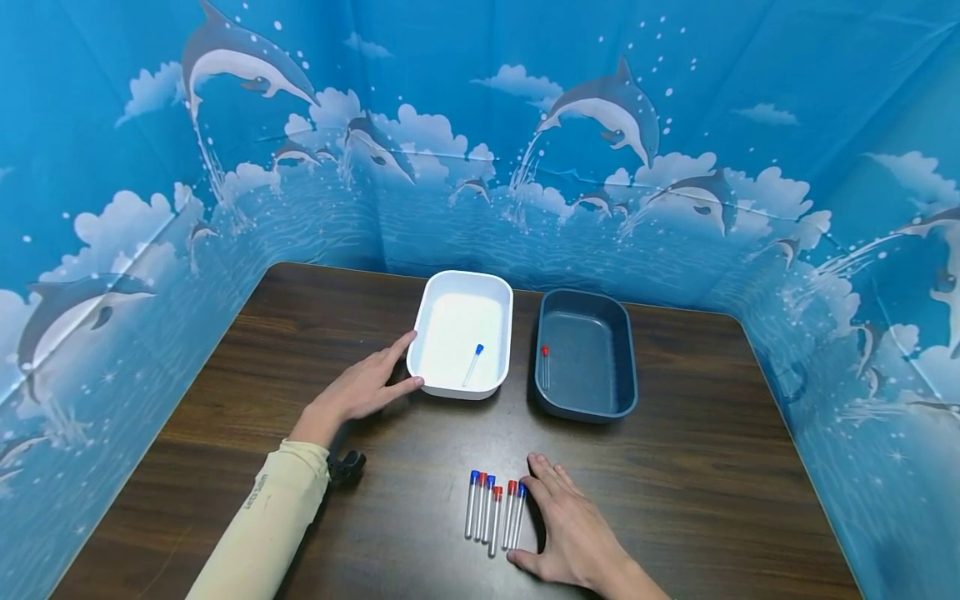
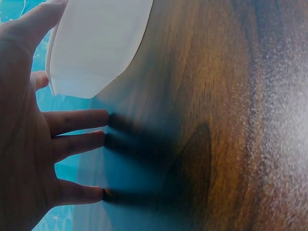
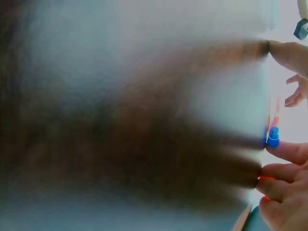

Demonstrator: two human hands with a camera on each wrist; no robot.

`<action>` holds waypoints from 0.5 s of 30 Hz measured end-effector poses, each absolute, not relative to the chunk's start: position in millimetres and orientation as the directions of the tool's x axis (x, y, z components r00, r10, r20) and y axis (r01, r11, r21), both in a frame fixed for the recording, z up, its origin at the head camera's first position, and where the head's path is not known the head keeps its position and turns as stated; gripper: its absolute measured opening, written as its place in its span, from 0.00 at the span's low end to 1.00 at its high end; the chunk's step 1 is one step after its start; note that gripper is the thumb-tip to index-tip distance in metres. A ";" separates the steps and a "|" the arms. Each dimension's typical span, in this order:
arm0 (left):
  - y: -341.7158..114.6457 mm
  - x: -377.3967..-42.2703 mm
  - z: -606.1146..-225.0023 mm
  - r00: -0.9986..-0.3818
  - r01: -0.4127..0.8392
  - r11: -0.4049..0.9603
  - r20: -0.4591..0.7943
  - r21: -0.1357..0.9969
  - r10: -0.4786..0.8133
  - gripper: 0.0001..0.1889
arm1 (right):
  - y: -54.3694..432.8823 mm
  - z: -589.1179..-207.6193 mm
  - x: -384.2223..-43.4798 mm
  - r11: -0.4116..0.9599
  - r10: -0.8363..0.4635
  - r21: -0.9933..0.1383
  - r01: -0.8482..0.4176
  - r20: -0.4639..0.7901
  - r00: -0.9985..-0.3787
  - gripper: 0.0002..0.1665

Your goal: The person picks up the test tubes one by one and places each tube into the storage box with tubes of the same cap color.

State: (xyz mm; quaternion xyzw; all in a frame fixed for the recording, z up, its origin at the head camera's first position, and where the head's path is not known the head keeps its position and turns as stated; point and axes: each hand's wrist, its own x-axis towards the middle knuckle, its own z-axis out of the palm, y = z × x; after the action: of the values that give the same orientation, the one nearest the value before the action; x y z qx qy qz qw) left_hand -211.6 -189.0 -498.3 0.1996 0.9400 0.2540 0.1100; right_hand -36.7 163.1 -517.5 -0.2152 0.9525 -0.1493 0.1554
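Observation:
My left hand (image 1: 358, 390) touches the left side of a white tub (image 1: 450, 333), its thumb and a finger at the rim. In the left wrist view that hand's fingers are spread, some touching the table beside the tub. Several capped test tubes (image 1: 492, 533) lie side by side on the table, with red and blue caps. My right hand (image 1: 573, 529) rests just right of them, thumb and fingers apart. Its index finger is at the blue cap (image 3: 273, 137) of the rightmost tube. One blue-capped tube (image 1: 473, 365) lies in the white tub.
A dark blue-grey tub (image 1: 596, 358) stands right of the white one, with a red-capped tube (image 1: 546, 367) inside along its left wall. The brown wood-grain table (image 1: 712, 467) is bordered by a blue dolphin-print curtain (image 1: 450, 217) at the back and sides.

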 end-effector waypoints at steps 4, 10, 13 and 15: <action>-189.5 -211.7 -498.4 -0.897 0.323 0.790 -0.099 0.521 0.432 0.48 | 163.4 -516.6 -37.0 0.860 -0.464 -0.337 -0.383 -0.206 -0.862 0.62; -190.0 -211.7 -499.1 -0.898 0.321 0.790 -0.097 0.522 0.429 0.48 | 164.2 -515.5 -38.4 0.865 -0.450 -0.347 -0.362 -0.218 -0.866 0.61; -190.3 -211.5 -499.6 -0.901 0.313 0.793 -0.102 0.523 0.422 0.48 | 165.8 -513.3 -38.4 0.869 -0.434 -0.359 -0.341 -0.221 -0.873 0.61; -190.1 -211.9 -499.8 -0.901 0.313 0.795 -0.103 0.519 0.422 0.48 | 167.3 -510.3 -38.4 0.871 -0.423 -0.361 -0.333 -0.208 -0.882 0.61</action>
State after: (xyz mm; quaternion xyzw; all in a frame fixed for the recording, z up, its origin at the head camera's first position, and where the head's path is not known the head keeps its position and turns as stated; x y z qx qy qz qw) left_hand -211.9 -190.1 -499.8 0.1953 0.9413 0.2536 0.1072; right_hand -38.4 167.3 -510.3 -0.1976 0.9568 -0.1593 0.1417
